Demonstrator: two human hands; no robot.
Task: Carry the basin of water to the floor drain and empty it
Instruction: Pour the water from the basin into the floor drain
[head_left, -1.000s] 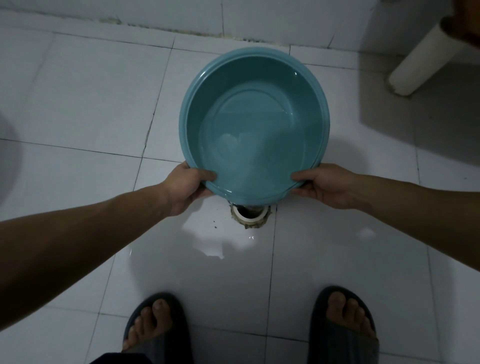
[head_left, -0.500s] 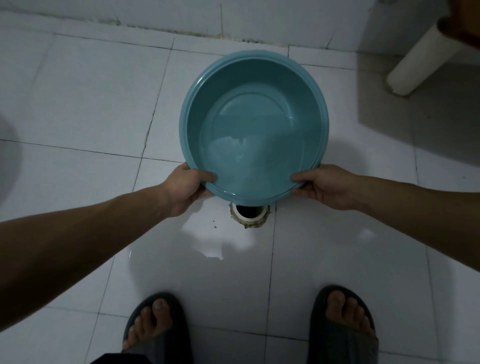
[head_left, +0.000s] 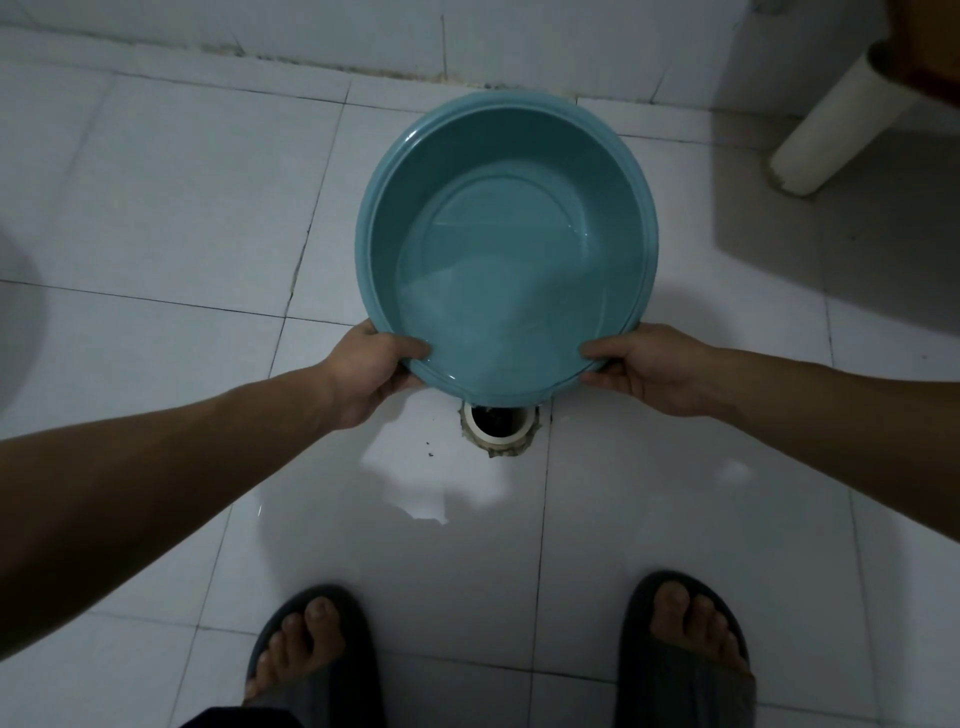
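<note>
- Teal basin (head_left: 506, 156) sits in the upper middle of the frame, held up off the white tiled floor (head_left: 171, 208) and tipped toward the camera, so the near rim is the low side.
- Left hand (head_left: 371, 371) is clamped on the lower left part of the rim, thumb over the top edge and fingers curled underneath.
- Right hand (head_left: 654, 369) does the same on the lower right of the rim, thumb on top, rest of the hand under the lip (so both hands are closed tight on the basin, nothing loose).
- Water (head_left: 498, 332) is pooled against the near wall of the basin, right up by the low rim between the two thumbs.
- Floor drain (head_left: 498, 428) is an open round hole with a pale collar, just below the basin's near edge in the frame; the basin covers its top part.
- There's a shiny wet patch (head_left: 415, 483) on the tiles below and left of the drain.
- Two feet in dark slippers (head_left: 691, 670) at the bottom of the frame, one either side of the drain line.
- Pale cylindrical leg (head_left: 831, 130) leans in the upper right corner, well apart from the basin (can't tell what it belongs to).
</note>
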